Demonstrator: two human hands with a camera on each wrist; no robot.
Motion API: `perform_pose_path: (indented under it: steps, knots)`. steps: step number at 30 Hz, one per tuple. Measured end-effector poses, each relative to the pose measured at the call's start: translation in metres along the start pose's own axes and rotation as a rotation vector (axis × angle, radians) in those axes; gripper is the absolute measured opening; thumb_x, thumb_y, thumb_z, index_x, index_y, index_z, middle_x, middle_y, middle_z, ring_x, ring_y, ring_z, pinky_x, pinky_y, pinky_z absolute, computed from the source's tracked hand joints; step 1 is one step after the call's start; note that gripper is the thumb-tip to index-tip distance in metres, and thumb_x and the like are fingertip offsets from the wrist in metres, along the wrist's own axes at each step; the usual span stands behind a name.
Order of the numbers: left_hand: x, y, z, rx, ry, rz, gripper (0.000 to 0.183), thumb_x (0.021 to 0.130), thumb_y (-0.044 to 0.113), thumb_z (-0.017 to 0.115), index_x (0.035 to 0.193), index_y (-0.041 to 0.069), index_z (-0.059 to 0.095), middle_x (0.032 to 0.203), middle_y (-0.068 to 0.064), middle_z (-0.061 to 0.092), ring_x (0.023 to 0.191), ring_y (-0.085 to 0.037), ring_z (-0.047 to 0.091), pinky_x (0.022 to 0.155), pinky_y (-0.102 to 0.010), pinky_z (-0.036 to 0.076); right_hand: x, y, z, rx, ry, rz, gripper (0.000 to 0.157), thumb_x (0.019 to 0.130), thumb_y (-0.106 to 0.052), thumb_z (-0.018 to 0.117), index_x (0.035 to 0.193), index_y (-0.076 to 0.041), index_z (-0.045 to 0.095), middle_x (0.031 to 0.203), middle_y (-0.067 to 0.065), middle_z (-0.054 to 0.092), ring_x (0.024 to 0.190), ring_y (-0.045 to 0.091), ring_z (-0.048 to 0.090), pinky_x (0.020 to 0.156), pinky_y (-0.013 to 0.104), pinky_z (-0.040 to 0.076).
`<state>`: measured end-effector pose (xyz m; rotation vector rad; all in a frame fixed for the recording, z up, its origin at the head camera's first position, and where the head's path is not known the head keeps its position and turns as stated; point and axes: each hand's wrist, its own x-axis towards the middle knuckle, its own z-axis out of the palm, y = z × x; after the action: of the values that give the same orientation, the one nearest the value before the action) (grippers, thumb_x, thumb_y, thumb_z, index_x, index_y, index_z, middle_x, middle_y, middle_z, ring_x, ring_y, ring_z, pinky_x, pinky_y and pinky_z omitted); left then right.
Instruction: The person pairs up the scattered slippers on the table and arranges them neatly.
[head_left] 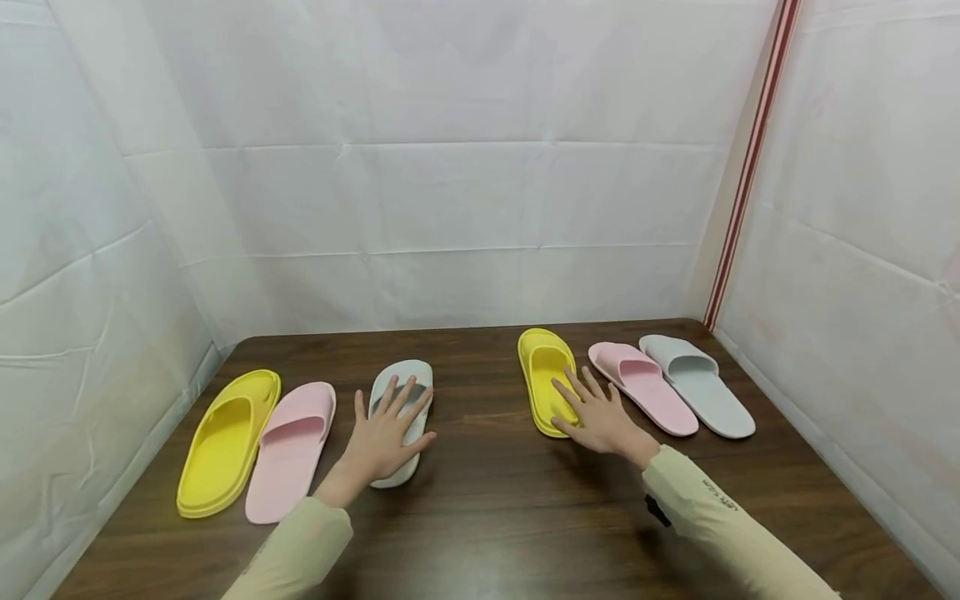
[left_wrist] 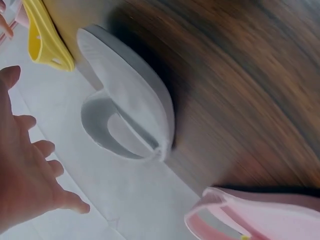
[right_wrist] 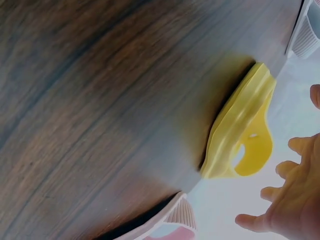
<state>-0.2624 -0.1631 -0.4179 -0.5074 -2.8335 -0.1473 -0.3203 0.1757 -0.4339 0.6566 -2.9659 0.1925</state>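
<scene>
My left hand (head_left: 386, 442) is spread flat over a light grey slipper (head_left: 408, 371), its palm facing down. In the left wrist view a gap shows between that hand's fingers and the grey slipper (left_wrist: 132, 85). On the other side, my right hand (head_left: 600, 417) spreads its fingers over the lower part of a yellow slipper (head_left: 542, 383). The right wrist view has the yellow slipper (right_wrist: 240, 130) lying on the table, with the fingers apart from it. Neither hand holds anything.
Left of my left hand lie a pink slipper (head_left: 288, 458) and another yellow slipper (head_left: 217, 458). A second pink slipper (head_left: 656, 396) and a second grey slipper (head_left: 712, 400) lie side by side at the right. White sheeting (head_left: 450, 200) hangs around the dark wooden table (head_left: 480, 525).
</scene>
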Motion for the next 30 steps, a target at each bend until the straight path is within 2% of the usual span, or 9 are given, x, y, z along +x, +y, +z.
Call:
perform_pose_path:
  steps: [8, 13, 19, 23, 30]
  knots:
    - [-0.007, -0.013, -0.005, 0.000, 0.036, -0.006, 0.059, 0.087, 0.046, 0.049, 0.139, 0.023, 0.032, 0.146, -0.008, 0.028, 0.137, -0.032, 0.018, 0.099, -0.067, 0.010, 0.004, 0.008, -0.001, -0.017, -0.003, -0.020, 0.060, 0.090, -0.047, 0.040, 0.141, -0.019, 0.025, 0.149, 0.009, 0.018, 0.137, 0.035, 0.013, 0.098, 0.066, 0.017]
    - [-0.011, -0.028, -0.009, -0.005, 0.049, -0.010, 0.057, 0.087, 0.042, 0.050, 0.138, 0.020, 0.035, 0.144, -0.010, 0.031, 0.135, -0.033, 0.022, 0.099, -0.067, 0.014, 0.009, 0.011, -0.006, -0.015, 0.003, -0.032, 0.060, 0.091, -0.046, 0.041, 0.141, -0.015, 0.027, 0.148, 0.010, 0.020, 0.136, 0.035, 0.016, 0.099, 0.064, 0.019]
    - [-0.019, -0.052, -0.022, -0.032, 0.099, -0.005, 0.050, 0.087, 0.032, 0.054, 0.133, 0.014, 0.043, 0.136, -0.014, 0.043, 0.127, -0.036, 0.037, 0.098, -0.066, 0.018, 0.018, 0.016, -0.009, 0.012, -0.001, -0.021, 0.059, 0.092, -0.042, 0.041, 0.140, -0.010, 0.028, 0.148, 0.013, 0.021, 0.134, 0.035, 0.022, 0.099, 0.062, 0.022]
    - [-0.025, -0.071, -0.034, -0.010, 0.129, 0.007, 0.047, 0.086, 0.026, 0.055, 0.129, 0.009, 0.046, 0.130, -0.018, 0.048, 0.121, -0.038, 0.043, 0.097, -0.065, 0.020, 0.024, 0.021, -0.008, 0.026, 0.001, 0.001, 0.058, 0.092, -0.039, 0.041, 0.140, -0.008, 0.028, 0.148, 0.014, 0.020, 0.134, 0.035, 0.023, 0.098, 0.064, 0.022]
    - [-0.036, -0.106, -0.057, 0.013, 0.111, -0.027, 0.045, 0.087, 0.023, 0.054, 0.128, 0.005, 0.046, 0.126, -0.022, 0.050, 0.116, -0.041, 0.045, 0.095, -0.066, 0.020, 0.035, 0.021, -0.007, 0.050, 0.010, 0.009, 0.058, 0.093, -0.039, 0.039, 0.141, -0.010, 0.025, 0.147, 0.014, 0.021, 0.133, 0.035, 0.025, 0.096, 0.064, 0.025]
